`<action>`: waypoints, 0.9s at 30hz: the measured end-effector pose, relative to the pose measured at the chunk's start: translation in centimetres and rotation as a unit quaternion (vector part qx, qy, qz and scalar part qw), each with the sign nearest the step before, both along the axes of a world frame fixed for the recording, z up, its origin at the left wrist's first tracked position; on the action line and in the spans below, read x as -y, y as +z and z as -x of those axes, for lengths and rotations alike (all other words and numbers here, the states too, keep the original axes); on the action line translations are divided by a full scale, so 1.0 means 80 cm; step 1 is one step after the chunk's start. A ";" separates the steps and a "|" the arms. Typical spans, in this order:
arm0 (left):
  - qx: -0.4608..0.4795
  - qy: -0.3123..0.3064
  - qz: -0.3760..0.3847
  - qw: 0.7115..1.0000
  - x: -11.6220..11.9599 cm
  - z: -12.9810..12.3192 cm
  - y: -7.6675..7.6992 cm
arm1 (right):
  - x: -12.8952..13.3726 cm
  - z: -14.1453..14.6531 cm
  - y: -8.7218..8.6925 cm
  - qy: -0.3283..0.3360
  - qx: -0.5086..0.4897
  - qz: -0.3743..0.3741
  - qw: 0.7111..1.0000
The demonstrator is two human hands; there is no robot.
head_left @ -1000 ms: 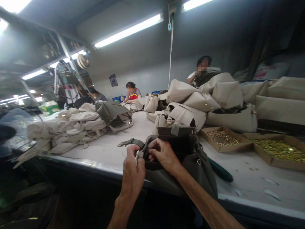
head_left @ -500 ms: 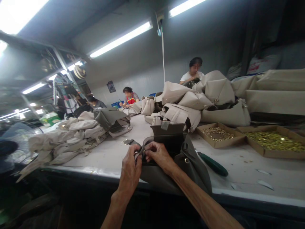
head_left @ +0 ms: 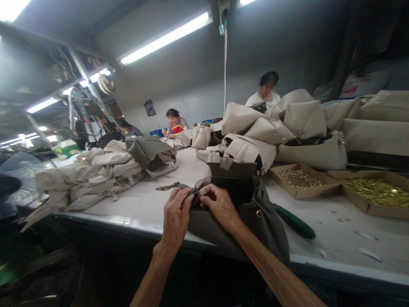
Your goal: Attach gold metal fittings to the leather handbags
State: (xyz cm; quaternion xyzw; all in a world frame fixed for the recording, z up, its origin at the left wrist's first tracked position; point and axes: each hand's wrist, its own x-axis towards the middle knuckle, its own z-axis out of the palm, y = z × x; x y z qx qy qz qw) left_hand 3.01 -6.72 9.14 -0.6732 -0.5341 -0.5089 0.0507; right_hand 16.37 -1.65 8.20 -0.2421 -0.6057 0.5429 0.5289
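Item, one dark bag point(head_left: 209, 228), open-mouthed, my landmark for every entry; it sits at the near edge of the tabletop point(head_left: 191, 164), its lower front passing over that edge, I judge to bring the mouth close to both hands. Left hand point(head_left: 175, 218): closed in a pinch on folded dark material at the bag's left end, beside the strap point(head_left: 175, 186), apparently to steady that part. Right hand point(head_left: 223, 209): thumb and forefinger bent together at the left of the bag's mouth, seemingly placed there to work opposite the left; whether they grip anything, I cannot tell. Flap point(head_left: 236, 169), one, raised along the bag's far side, which leaves the mouth accessible. Green handle point(head_left: 295, 221), one, just right of the bag, probably kept there for easy reach. Shallow boxes, two, beyond and right of the bag: the nearer one point(head_left: 297, 195) with small metallic pieces, the farther one point(head_left: 380, 209) with yellow-gold pieces, presumably boxed to stop scattering. Pale bags point(head_left: 252, 128), heaped behind the bag and to its right; pale pile point(head_left: 86, 181), well to its left. Orientation: bag mouth upward, long axis running left to right, roughly along the table edge, strap end leftward, ring point(head_left: 258, 212) toward the right end.
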 end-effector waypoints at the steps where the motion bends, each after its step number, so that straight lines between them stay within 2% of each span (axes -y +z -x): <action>1: 0.008 0.003 0.006 1.000 -0.001 -0.001 0.002 | 0.001 -0.001 0.001 -0.005 0.001 -0.005 1.000; 11: 0.117 -0.019 0.078 0.990 -0.009 0.005 0.006 | -0.002 0.005 -0.006 -0.069 0.058 -0.082 0.993; 19: 0.288 -0.097 0.153 0.940 -0.016 0.015 -0.011 | -0.002 0.006 -0.013 -0.092 0.073 -0.095 0.989; 27: 0.338 -0.160 0.151 0.915 -0.019 0.018 -0.017 | 0.003 0.006 -0.012 -0.101 0.084 -0.100 0.986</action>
